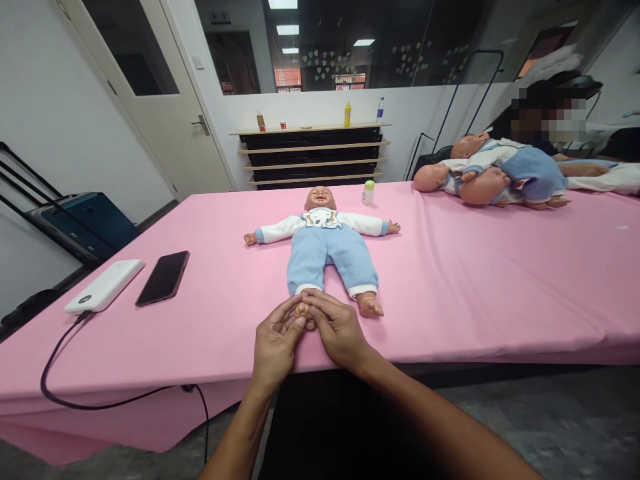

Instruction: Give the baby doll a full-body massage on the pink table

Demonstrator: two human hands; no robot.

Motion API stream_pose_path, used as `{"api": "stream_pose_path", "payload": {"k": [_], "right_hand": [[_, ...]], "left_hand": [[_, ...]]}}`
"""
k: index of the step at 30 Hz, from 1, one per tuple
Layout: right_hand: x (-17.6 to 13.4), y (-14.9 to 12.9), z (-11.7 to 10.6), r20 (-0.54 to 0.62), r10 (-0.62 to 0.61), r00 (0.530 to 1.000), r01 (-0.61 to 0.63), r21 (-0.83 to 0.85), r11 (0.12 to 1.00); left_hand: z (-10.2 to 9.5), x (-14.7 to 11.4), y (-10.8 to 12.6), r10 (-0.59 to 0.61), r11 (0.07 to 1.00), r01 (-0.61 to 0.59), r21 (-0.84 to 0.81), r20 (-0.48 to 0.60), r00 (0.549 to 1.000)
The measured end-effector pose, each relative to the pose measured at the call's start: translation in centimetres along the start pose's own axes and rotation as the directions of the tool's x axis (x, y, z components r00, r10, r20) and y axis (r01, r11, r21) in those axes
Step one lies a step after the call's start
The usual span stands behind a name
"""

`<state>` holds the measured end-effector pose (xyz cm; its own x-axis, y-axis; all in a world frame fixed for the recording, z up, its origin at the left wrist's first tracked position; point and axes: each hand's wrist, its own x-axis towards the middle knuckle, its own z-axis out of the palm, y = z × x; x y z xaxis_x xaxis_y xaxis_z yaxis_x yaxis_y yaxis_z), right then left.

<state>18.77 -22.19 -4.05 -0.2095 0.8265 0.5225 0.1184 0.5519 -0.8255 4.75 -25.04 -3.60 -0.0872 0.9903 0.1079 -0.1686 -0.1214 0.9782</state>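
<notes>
A baby doll (pixel 327 243) in light blue trousers and a white top lies on its back on the pink-covered table (pixel 225 267), arms spread, head away from me. Both my hands are closed around its foot on the left side of the view. My left hand (pixel 277 340) wraps that foot from the left, thumb on the sole. From the right, my right hand (pixel 340 330) grips the same foot, its thumb beside the other. Only the toes (pixel 302 309) show between my fingers. The doll's other foot (pixel 370 305) rests free on the cloth.
A small bottle with a green cap (pixel 369 193) stands beside the doll's head. On the left lie a phone (pixel 163 279) and a white power bank (pixel 105 287) with a black cable (pixel 47 373) hanging over the edge. Several more dolls (pixel 525 170) are piled at the right, near another person.
</notes>
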Motion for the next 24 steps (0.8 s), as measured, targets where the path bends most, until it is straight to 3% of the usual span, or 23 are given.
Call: {"api": "stream_pose_path", "payload": {"k": [10, 24], "right_hand": [[0.16, -0.55, -0.07, 0.000, 0.026, 1.000, -0.026, 0.021, 0.999], [0.40, -0.92, 0.60, -0.076, 0.037, 0.996, -0.047, -0.130, 0.990]], "left_hand": [[0.20, 0.14, 0.07, -0.011, 0.999, 0.012, -0.029, 0.020, 1.000], [0.35, 0.09, 0.22, -0.015, 0.999, 0.013, 0.033, 0.067, 0.998]]}}
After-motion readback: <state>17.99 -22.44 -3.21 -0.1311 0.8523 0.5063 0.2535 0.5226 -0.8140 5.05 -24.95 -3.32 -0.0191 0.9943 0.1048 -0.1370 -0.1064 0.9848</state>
